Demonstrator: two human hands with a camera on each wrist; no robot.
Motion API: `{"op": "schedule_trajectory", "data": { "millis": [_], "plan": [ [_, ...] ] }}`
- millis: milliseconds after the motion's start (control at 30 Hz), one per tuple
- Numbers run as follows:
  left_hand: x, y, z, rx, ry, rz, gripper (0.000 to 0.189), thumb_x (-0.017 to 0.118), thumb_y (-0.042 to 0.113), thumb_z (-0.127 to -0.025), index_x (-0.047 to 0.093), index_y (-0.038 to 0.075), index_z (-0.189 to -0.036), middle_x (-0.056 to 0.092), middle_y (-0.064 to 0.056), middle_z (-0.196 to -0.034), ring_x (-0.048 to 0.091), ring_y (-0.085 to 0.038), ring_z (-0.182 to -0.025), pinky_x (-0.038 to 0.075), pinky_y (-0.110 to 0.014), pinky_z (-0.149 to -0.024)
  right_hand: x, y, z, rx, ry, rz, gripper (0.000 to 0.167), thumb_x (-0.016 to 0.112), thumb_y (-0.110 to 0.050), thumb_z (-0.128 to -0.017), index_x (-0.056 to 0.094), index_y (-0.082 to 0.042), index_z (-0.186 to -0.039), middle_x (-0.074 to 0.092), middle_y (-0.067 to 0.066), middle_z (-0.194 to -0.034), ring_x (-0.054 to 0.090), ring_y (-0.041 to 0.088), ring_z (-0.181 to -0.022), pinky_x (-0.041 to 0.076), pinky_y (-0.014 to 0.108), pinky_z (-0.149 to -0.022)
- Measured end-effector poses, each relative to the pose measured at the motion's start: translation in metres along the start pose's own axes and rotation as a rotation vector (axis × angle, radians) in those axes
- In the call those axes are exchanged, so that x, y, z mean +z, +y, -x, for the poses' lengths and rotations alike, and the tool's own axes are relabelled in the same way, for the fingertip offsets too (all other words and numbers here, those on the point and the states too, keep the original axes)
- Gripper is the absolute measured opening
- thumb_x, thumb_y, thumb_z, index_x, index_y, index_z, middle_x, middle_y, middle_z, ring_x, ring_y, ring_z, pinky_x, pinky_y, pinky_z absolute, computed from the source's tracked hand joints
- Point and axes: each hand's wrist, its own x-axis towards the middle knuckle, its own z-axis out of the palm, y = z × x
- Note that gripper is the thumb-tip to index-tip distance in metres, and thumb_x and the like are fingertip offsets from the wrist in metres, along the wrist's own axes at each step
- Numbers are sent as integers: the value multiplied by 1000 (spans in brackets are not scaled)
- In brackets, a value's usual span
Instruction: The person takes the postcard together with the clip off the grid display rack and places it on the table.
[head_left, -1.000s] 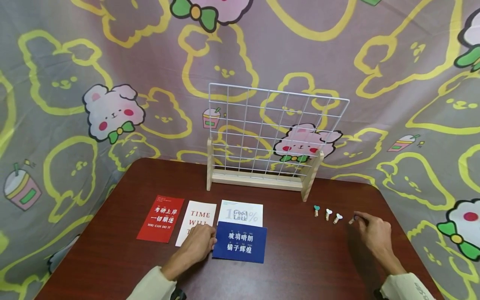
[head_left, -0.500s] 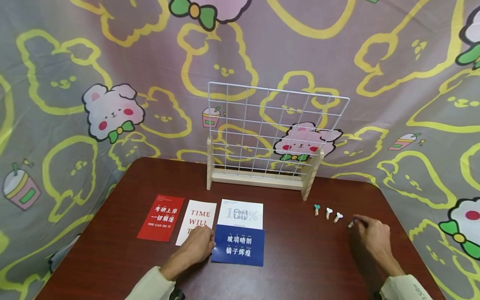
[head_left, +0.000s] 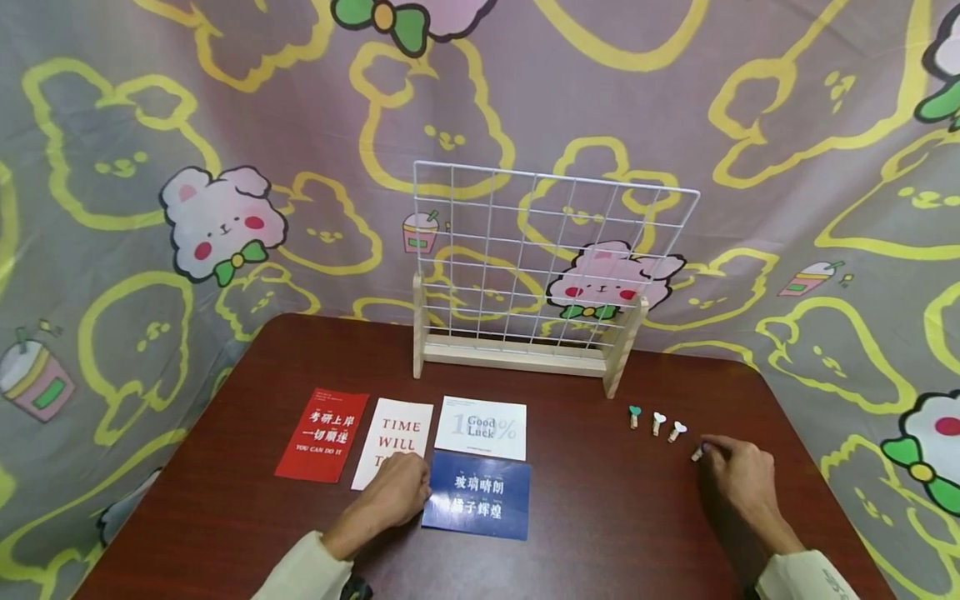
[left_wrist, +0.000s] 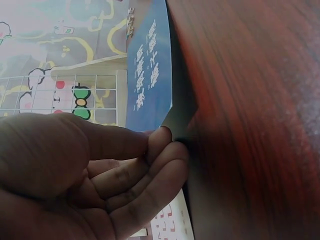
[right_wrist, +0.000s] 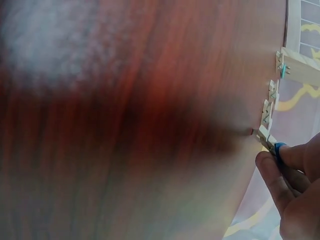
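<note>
My left hand [head_left: 395,490] pinches the near-left edge of a blue card [head_left: 480,496] with white lettering between thumb and fingertips. In the left wrist view, the blue card [left_wrist: 150,70] is tilted, one side raised above the table. A white "Good Luck" card [head_left: 480,427] lies just beyond it, and a white card with red letters [head_left: 393,433] is partly behind my left hand. At the right, my right hand [head_left: 742,479] pinches a small wooden clothespin [right_wrist: 266,139] with a blue heart by its top. Three more heart clothespins [head_left: 657,424] lie in a row beside it.
A white wire grid rack [head_left: 525,258] on a wooden stand [head_left: 517,360] is at the back of the brown table [head_left: 600,500]. A red card [head_left: 324,435] lies at the far left. Patterned curtain [head_left: 315,108] hangs close around the table's back and sides.
The blue card has shifted slightly nearer and uncovered more of the "Good Luck" card. My right hand has moved a little left and nearer with the clothespin.
</note>
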Motion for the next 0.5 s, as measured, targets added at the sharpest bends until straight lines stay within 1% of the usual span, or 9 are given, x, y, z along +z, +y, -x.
{"op": "schedule_trajectory", "data": {
  "millis": [133, 267, 367, 500],
  "plan": [
    [-1, 0, 0, -17, -3, -4, 35, 69, -5, -71, 49, 12, -49, 42, 8, -46, 40, -8, -47, 31, -23, -43, 1, 0, -2, 13, -6, -3, 9, 69, 0, -83, 75, 2, -90, 71, 29, -89, 67, 50, -80, 47, 63, -68],
    [0, -1, 0, -23, 2, -6, 35, 71, -4, -72, 50, 12, -49, 44, 7, -46, 41, -8, -48, 32, -23, -44, 1, 1, -3, 16, -22, -3, 10, 69, 0, -84, 75, 3, -91, 71, 29, -90, 67, 51, -83, 46, 64, -70],
    [0, 0, 0, -24, 12, -12, 34, 72, -4, -70, 51, 12, -48, 45, 7, -46, 41, -8, -48, 33, -23, -45, 0, 2, -4, 6, -33, -2, 10, 69, 0, -84, 75, 3, -92, 71, 30, -91, 66, 51, -84, 46, 65, -71],
    [0, 1, 0, -32, 22, -34, 35, 72, -4, -68, 49, 13, -48, 43, 8, -45, 40, -8, -48, 32, -24, -46, 1, 3, -5, -1, -39, -1, 10, 69, 0, -84, 74, 3, -92, 71, 30, -91, 67, 51, -85, 46, 65, -71]
  ]
}}
